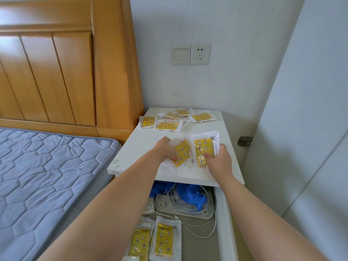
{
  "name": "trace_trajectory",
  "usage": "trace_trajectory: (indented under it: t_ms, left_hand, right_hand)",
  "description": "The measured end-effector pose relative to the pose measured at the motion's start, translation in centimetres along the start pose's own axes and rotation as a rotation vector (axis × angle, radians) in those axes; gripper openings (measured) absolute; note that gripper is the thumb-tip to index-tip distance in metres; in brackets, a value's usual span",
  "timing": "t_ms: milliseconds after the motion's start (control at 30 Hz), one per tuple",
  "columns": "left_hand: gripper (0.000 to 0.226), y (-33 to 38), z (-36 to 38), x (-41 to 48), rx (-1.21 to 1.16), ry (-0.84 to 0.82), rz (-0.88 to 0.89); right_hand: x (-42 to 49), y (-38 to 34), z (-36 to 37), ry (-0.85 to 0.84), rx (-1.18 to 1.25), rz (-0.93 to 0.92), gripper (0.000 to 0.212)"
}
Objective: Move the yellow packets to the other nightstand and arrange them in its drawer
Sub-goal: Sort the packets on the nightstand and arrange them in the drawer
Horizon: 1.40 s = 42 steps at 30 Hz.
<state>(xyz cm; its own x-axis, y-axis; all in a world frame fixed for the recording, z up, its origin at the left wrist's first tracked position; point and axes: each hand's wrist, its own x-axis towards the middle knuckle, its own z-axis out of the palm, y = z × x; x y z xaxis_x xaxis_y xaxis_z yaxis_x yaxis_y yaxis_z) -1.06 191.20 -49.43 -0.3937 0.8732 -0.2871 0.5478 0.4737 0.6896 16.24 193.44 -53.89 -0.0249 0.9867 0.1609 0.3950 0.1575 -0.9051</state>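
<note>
Our left hand (pixel 165 150) grips one clear-wrapped yellow packet (pixel 182 154) on the white nightstand top (pixel 139 147); our right hand (pixel 220 161) pinches a second yellow packet (pixel 204 147) just beside it.

The left hand (pixel 166 149) grips a yellow packet (pixel 181 154) over the white nightstand top (pixel 131 153). Just to its right, the right hand (pixel 219 160) pinches a second packet (pixel 204 147), thumb on its face. Beyond both hands, more packets (pixel 167 125) lie scattered. Below the wrists, the open drawer (pixel 226 213) holds two packets (pixel 162 240), white cables (pixel 190 208) and blue gloves (pixel 194 194).
</note>
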Motion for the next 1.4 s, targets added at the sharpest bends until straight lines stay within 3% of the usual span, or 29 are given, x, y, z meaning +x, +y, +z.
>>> trace_trajectory:
  t_ms: [100,300,500,600,733,900,1033,1233,1400]
  left_hand:
    - [0.072,0.0,0.9,-0.6,-0.155,-0.038,0.075]
    - [0.036,-0.5,3.5,-3.2,-0.43,0.055,0.077]
    - [0.054,-4.0,4.1,-7.6,-0.681,0.089,0.078]
    - [0.057,-7.2,4.7,-10.4,-0.692,0.084,0.091]
    - [0.056,-12.6,6.1,-12.6,-0.926,0.011,-0.094]
    - [0.041,-16.3,6.2,-13.0,-1.085,-0.096,-0.436]
    - [0.037,-16.2,4.3,-13.0,-1.176,-0.079,-0.57]
    - [0.039,-16.1,2.2,-12.8,-1.251,-0.072,-0.567]
    - [0.04,-16.7,1.6,-12.6,-1.122,-0.105,-0.576]
  right_hand:
    - [-0.2,0.0,0.2,0.002,-0.031,-0.025,0.024]
    - [-2.0,-0.4,-0.5,0.024,0.008,0.007,0.033]
    - [-7.9,0.3,-0.6,0.094,0.209,0.051,0.021]
    - [-11.1,1.8,0.1,0.081,0.322,0.139,0.02]
    - [-14.5,3.6,1.2,-0.015,0.442,0.244,0.016]
    - [-15.7,5.6,2.4,-0.179,0.62,0.595,0.015]
    - [-15.5,6.8,2.5,-0.234,0.672,0.785,0.02]
    - [-15.8,7.7,3.5,-0.33,0.521,0.952,0.011]
    - [-17.9,8.1,5.5,-0.558,0.255,0.992,0.01]
